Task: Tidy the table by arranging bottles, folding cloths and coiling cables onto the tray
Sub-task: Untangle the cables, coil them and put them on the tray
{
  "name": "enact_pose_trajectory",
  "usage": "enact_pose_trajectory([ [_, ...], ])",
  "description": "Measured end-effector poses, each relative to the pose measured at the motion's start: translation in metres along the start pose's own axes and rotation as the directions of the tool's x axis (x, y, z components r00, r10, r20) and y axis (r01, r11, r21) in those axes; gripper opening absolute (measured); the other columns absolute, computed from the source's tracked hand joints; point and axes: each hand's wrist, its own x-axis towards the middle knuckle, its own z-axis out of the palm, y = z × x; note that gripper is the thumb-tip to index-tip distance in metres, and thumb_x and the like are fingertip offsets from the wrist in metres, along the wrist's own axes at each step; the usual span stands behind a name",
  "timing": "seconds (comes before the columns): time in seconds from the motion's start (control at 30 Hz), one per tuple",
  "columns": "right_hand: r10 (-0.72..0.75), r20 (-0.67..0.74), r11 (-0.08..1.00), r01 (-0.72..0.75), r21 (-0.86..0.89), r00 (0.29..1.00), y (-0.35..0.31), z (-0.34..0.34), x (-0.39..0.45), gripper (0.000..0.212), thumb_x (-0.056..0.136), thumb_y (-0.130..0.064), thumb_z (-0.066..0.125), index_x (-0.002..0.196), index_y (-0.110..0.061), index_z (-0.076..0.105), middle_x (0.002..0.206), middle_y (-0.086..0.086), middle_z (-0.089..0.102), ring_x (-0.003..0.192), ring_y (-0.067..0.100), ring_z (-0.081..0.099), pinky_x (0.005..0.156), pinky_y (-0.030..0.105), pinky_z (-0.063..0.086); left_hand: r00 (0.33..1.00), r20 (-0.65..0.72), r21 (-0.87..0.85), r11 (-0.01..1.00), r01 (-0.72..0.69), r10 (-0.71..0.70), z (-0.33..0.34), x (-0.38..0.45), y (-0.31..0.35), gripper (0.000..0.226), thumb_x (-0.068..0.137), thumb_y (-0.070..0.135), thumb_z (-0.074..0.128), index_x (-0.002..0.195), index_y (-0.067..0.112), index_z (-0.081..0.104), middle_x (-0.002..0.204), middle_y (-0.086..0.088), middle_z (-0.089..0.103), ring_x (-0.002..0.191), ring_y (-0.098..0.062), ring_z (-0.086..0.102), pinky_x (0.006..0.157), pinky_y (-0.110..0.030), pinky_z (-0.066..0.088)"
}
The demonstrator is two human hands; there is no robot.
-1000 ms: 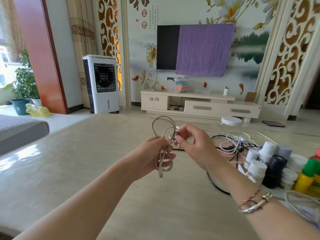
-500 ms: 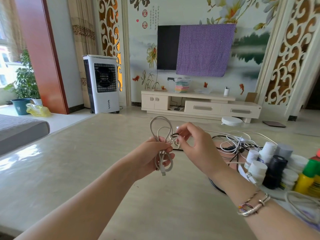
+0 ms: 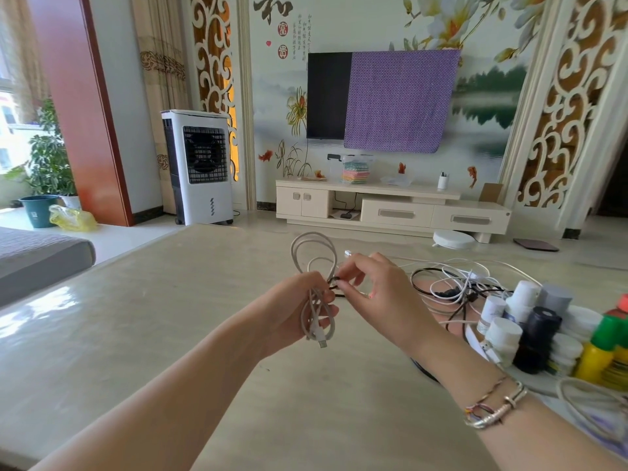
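My left hand (image 3: 295,311) grips a coiled grey-white cable (image 3: 314,266) above the table; loops stick up from the fist and a plug end hangs below it. My right hand (image 3: 377,294) pinches a small dark tie at the coil's middle, right beside my left fingers. A tangle of white and black cables (image 3: 455,287) lies on the table to the right. White, black, grey and yellow-green bottles (image 3: 530,324) stand grouped at the right edge. Another pale cable coil (image 3: 591,406) lies at the lower right.
The beige table (image 3: 136,317) stretches broad to the left and front. A grey cushion (image 3: 37,253) sits past its left edge. Across the room stand an air cooler (image 3: 198,166) and a TV cabinet (image 3: 390,209).
Both hands dipped slightly with the coil. My right fingers have closed in on the coil's middle, and the upper loops have shifted a little.
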Motion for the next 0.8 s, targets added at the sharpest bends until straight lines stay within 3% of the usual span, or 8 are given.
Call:
enact_pose_trajectory([
  [0.17,0.064,0.051,0.991,-0.069,0.112,0.997,-0.003,0.001,-0.001,0.005,0.085,-0.014,0.068,0.086,-0.018,0.066,0.078,-0.012,0.059,0.087,0.009,0.053,0.091,0.021,0.033,0.999,-0.022,0.023,0.999,-0.028,0.029,-0.002,0.004,-0.005,0.014,0.092,0.024,0.06,0.098,0.013,0.055,0.063,0.002,0.047,0.06,-0.014,0.053,0.066,-0.029,0.04],
  [0.33,0.243,0.209,0.9,-0.301,0.316,0.947,0.0,0.001,0.004,0.009,0.083,-0.023,0.069,0.078,-0.026,0.063,0.082,-0.007,0.062,0.073,0.002,0.051,0.068,0.013,0.036,0.996,-0.039,0.003,0.997,-0.082,0.082,-0.006,0.006,-0.006,0.016,0.091,0.022,0.064,0.089,0.014,0.05,0.062,0.003,0.046,0.057,-0.011,0.052,0.064,-0.029,0.043],
  [0.47,0.326,0.402,0.408,-0.51,0.757,0.856,0.006,-0.002,0.008,0.006,0.069,-0.02,0.054,0.07,-0.014,0.056,0.071,-0.003,0.056,0.067,0.01,0.049,0.062,0.027,0.028,0.984,-0.129,0.018,0.993,-0.12,0.121,-0.003,0.009,-0.008,0.023,0.094,0.024,0.06,0.078,0.017,0.045,0.054,0.006,0.041,0.049,-0.011,0.046,0.061,-0.028,0.045],
  [0.57,0.313,0.503,0.045,-0.541,0.84,0.806,0.003,-0.009,0.009,0.013,0.072,-0.02,0.047,0.064,-0.014,0.039,0.064,0.002,0.047,0.059,0.015,0.042,0.057,0.027,0.026,0.95,-0.245,0.088,0.98,-0.179,0.195,-0.008,0.014,-0.005,0.025,0.094,0.025,0.06,0.077,0.018,0.043,0.054,0.006,0.041,0.046,-0.011,0.044,0.058,-0.027,0.042],
  [0.63,0.319,0.607,0.127,-0.668,0.734,0.728,0.0,-0.01,0.011,0.023,0.083,-0.023,0.037,0.061,-0.018,0.031,0.056,-0.001,0.034,0.051,0.014,0.03,0.054,0.029,0.019,0.924,-0.296,0.144,0.968,-0.206,0.241,-0.011,0.016,-0.004,0.023,0.094,0.024,0.059,0.078,0.018,0.043,0.057,0.005,0.042,0.045,-0.011,0.043,0.054,-0.025,0.041],
  [0.73,0.305,0.733,0.467,-0.766,0.442,0.608,-0.005,-0.008,0.011,0.031,0.089,-0.024,0.031,0.058,-0.02,0.027,0.051,-0.004,0.026,0.046,0.013,0.02,0.049,0.026,0.015,0.904,-0.33,0.177,0.959,-0.223,0.271,-0.007,0.015,-0.008,0.018,0.095,0.02,0.057,0.083,0.017,0.043,0.059,0.003,0.041,0.039,-0.009,0.041,0.044,-0.018,0.038],
  [0.77,0.25,0.746,0.424,-0.763,0.489,0.617,-0.007,-0.009,0.011,0.029,0.087,-0.023,0.032,0.058,-0.018,0.031,0.052,-0.002,0.029,0.046,0.013,0.019,0.047,0.024,0.018,0.905,-0.33,0.159,0.96,-0.228,0.27,-0.005,0.014,-0.008,0.016,0.095,0.019,0.056,0.086,0.017,0.044,0.058,0.003,0.039,0.038,-0.009,0.04,0.042,-0.017,0.037],
  [0.8,0.2,0.722,0.249,-0.747,0.616,0.662,-0.009,-0.01,0.011,0.026,0.084,-0.021,0.034,0.059,-0.015,0.039,0.056,0.001,0.038,0.046,0.013,0.019,0.046,0.022,0.022,0.908,-0.323,0.12,0.963,-0.241,0.267,-0.003,0.014,-0.007,0.013,0.096,0.018,0.056,0.089,0.017,0.045,0.056,0.003,0.038,0.038,-0.009,0.037,0.041,-0.017,0.035],
])
